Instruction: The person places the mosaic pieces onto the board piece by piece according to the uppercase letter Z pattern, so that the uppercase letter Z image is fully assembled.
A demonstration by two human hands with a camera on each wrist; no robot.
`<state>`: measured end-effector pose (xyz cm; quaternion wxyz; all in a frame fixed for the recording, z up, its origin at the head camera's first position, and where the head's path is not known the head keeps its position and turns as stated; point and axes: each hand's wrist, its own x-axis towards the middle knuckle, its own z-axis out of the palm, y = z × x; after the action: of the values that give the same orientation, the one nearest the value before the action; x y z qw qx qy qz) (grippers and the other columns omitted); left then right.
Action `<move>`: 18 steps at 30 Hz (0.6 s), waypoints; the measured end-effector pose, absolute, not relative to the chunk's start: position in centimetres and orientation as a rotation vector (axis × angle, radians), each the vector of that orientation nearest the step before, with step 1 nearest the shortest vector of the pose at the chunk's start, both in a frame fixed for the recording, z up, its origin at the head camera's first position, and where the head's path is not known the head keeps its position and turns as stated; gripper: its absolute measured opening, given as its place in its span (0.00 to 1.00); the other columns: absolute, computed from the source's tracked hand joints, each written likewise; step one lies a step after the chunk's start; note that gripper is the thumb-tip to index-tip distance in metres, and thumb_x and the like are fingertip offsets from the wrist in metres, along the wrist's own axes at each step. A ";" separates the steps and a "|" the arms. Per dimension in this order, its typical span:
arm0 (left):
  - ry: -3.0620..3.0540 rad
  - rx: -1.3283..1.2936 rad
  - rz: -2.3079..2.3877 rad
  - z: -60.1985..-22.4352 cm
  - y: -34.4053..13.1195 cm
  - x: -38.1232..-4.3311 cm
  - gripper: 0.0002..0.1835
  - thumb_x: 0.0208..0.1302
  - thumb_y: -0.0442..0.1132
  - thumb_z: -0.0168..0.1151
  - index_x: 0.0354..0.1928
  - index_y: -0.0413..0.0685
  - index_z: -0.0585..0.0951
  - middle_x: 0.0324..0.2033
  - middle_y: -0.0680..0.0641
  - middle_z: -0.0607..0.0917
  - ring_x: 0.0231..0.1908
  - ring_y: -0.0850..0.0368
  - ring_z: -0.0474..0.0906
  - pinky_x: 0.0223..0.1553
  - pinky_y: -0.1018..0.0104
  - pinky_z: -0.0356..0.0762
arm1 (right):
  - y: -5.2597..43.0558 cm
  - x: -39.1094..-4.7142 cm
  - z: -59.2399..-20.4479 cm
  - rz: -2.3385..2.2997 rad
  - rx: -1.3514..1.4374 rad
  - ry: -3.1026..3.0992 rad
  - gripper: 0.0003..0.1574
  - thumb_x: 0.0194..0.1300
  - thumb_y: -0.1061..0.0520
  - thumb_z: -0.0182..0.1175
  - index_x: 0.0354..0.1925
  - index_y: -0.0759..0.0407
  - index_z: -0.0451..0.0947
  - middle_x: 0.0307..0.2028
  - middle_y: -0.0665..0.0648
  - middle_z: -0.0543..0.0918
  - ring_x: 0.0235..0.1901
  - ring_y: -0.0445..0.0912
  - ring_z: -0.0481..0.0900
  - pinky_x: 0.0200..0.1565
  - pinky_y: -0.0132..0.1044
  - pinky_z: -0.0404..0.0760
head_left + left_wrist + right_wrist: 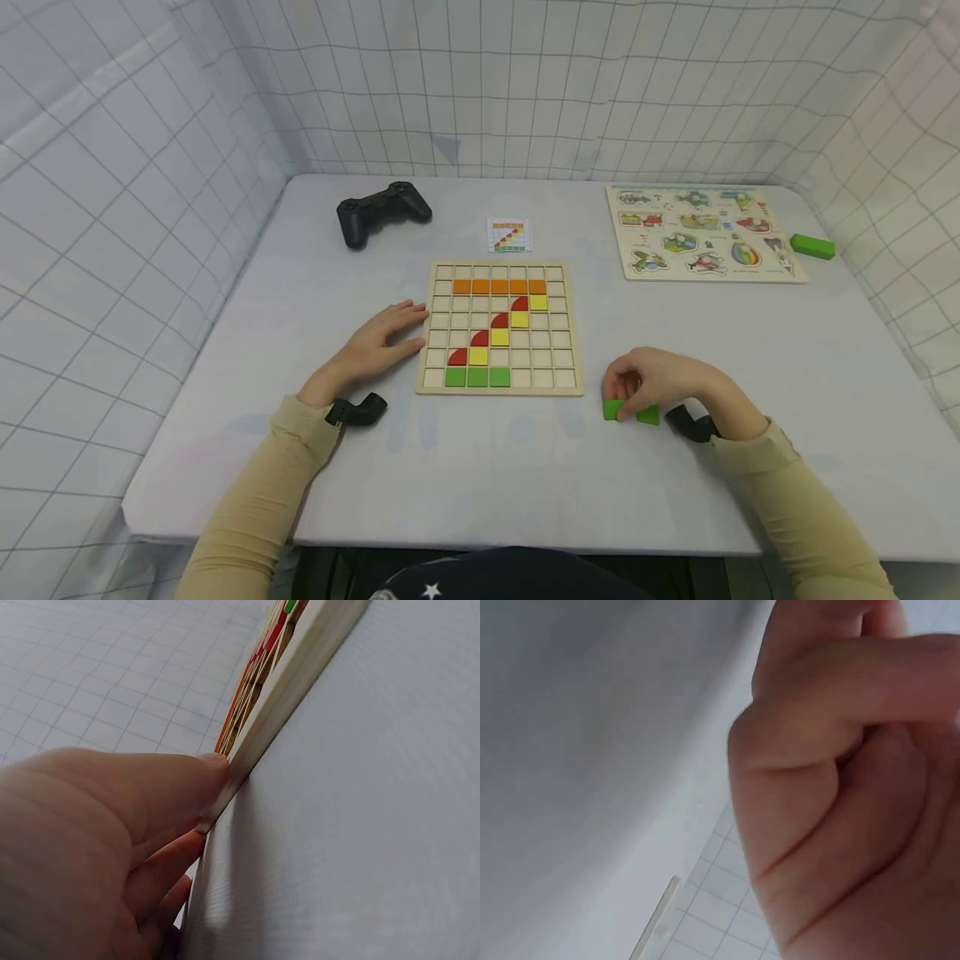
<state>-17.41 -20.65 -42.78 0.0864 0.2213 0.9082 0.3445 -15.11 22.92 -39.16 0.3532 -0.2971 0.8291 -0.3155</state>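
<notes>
A wooden grid board (534,359) lies mid-table. Its tiles are an orange row near the top, a diagonal of red quarter-rounds and yellow squares, and three green squares at the bottom left. Fingers spread, my left hand (380,341) rests at the board's left side; in the left wrist view its thumb (191,780) touches the edge. Right of the board, my right hand (656,382) has its fingers curled and pinches a green square tile (611,409) at the table. Another green tile (648,414) lies beneath that hand. The right wrist view shows curled fingers (855,682) but no tile.
A small pattern card (510,235) lies behind the board and shows a similar coloured figure. A black game controller (383,212) is at the back left. At the back right lie a picture puzzle board (697,231) and a green block (812,246).
</notes>
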 end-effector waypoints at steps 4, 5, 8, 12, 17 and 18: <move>2.708 0.657 1.016 -42.8 -20.6 -17.5 0.29 0.67 0.49 0.56 0.66 0.45 0.68 0.67 0.47 0.64 0.70 0.50 0.49 0.69 0.50 0.46 | 22.5 -15.9 -38.6 -0.810 -0.812 2.109 0.07 0.51 0.58 0.71 0.27 0.53 0.80 0.22 0.47 0.77 0.22 0.40 0.71 0.24 0.30 0.74; 2.708 0.658 1.017 -42.8 -20.6 -17.5 0.29 0.67 0.49 0.56 0.66 0.45 0.68 0.67 0.47 0.64 0.70 0.50 0.49 0.69 0.50 0.46 | 22.3 -16.2 -38.4 -0.814 -0.825 2.111 0.07 0.52 0.58 0.71 0.27 0.53 0.80 0.22 0.47 0.78 0.22 0.40 0.72 0.25 0.30 0.74; 2.706 0.654 1.026 -42.6 -20.5 -17.4 0.28 0.67 0.48 0.56 0.66 0.44 0.68 0.67 0.47 0.64 0.70 0.50 0.49 0.69 0.51 0.46 | 21.5 -17.0 -37.9 -0.832 -0.857 2.136 0.05 0.54 0.58 0.69 0.28 0.54 0.81 0.22 0.47 0.79 0.22 0.40 0.72 0.26 0.29 0.74; 2.705 0.649 1.029 -42.5 -20.5 -17.4 0.28 0.67 0.48 0.56 0.66 0.44 0.68 0.67 0.46 0.64 0.70 0.49 0.49 0.69 0.51 0.46 | 20.1 -17.9 -37.4 -0.861 -0.907 2.167 0.04 0.55 0.57 0.68 0.30 0.53 0.81 0.23 0.47 0.78 0.24 0.42 0.71 0.27 0.30 0.73; 2.697 0.628 1.032 -42.5 -20.5 -17.3 0.28 0.67 0.48 0.56 0.66 0.45 0.68 0.68 0.47 0.64 0.70 0.49 0.48 0.69 0.50 0.45 | 18.0 -18.8 -37.1 -0.900 -0.934 2.176 0.04 0.56 0.57 0.68 0.32 0.54 0.81 0.25 0.48 0.78 0.26 0.44 0.71 0.29 0.31 0.72; 2.695 0.622 1.034 -42.4 -20.5 -17.3 0.28 0.67 0.49 0.56 0.66 0.45 0.68 0.68 0.47 0.64 0.70 0.50 0.48 0.69 0.50 0.45 | 17.6 -18.9 -37.1 -0.902 -0.937 2.182 0.04 0.56 0.57 0.68 0.32 0.54 0.81 0.25 0.48 0.78 0.27 0.44 0.71 0.29 0.32 0.72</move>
<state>-17.29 -20.54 -42.43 0.0942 0.2096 0.9086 0.3487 -18.94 17.58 -37.11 0.2965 -0.3522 0.8204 -0.3392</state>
